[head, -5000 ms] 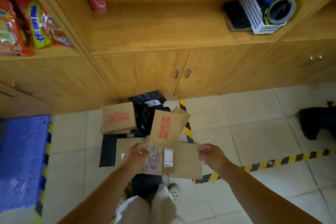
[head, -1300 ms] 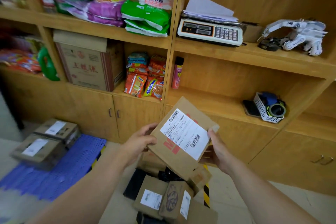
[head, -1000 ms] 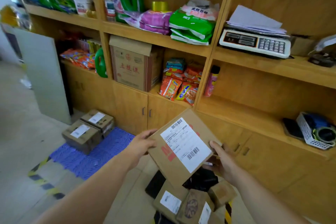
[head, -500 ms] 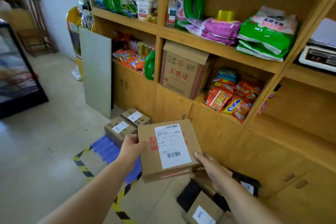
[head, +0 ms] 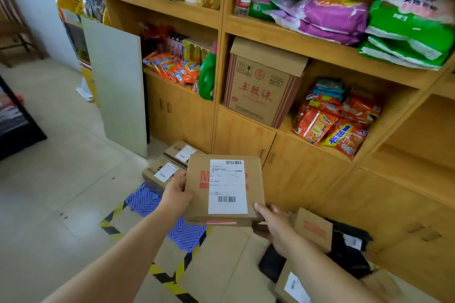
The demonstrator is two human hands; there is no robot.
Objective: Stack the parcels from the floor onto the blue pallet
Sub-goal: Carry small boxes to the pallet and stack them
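Swung further left since half a second back, labelled parcel (head: pixel 224 188) now over blue pallet (head: pixel 187 232); gripped by left hand (head: pixel 176 195) and right hand (head: pixel 273 225), two boxes (head: pixel 170 166) already stacked

Two boxes (head: pixel 172 163) on the pallet (head: pixel 145 200), one held box (head: pixel 224 189).

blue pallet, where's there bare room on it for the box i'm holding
The blue pallet shows bare grid on its near part, between the two labelled boxes at its far end and the yellow-black floor tape. Another bare patch lies under the held box, gripped by the left hand and right hand. The far end is crowded.
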